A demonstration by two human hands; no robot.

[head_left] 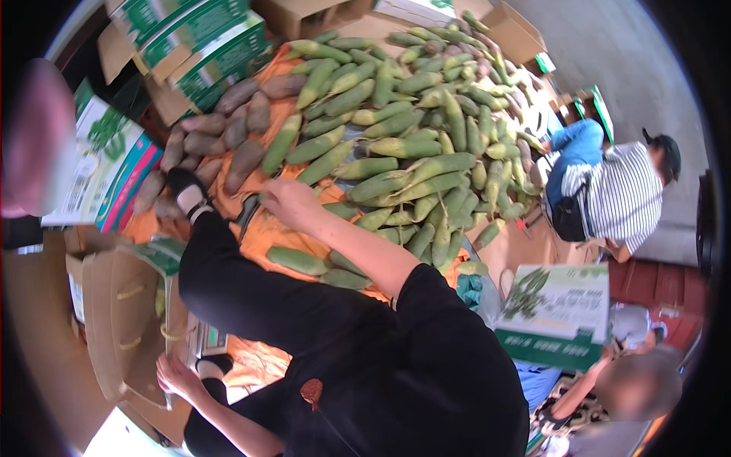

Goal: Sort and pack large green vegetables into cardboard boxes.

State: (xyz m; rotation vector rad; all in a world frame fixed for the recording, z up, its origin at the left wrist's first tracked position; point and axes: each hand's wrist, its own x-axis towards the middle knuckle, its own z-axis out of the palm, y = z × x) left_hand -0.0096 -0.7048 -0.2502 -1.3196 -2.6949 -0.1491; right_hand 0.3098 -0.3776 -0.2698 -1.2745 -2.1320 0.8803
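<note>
My right hand (293, 204) reaches over the orange sheet beside the pile of green radishes (365, 167). Its fingers are curled down, and what is in them is hidden. A dark narrow object (247, 213) lies right by the fingertips; I cannot tell its kind. My left hand (179, 377) is at the rim of an open cardboard box (110, 327) with rope handles, its fingers closed on the edge. Part of a green radish (160, 298) shows inside the box. A small scale (209, 339) stands between the box and my leg. Brownish-purple radishes (202, 145) lie near my foot.
Stacked green cartons (198, 53) stand at the far left, with a white printed carton (106, 160) nearer. On the right, one person (617, 190) in a striped shirt bends by the pile. Another person (579, 388) holds a white-and-green carton (552, 312). Something blurred (38, 137) fills the left rim.
</note>
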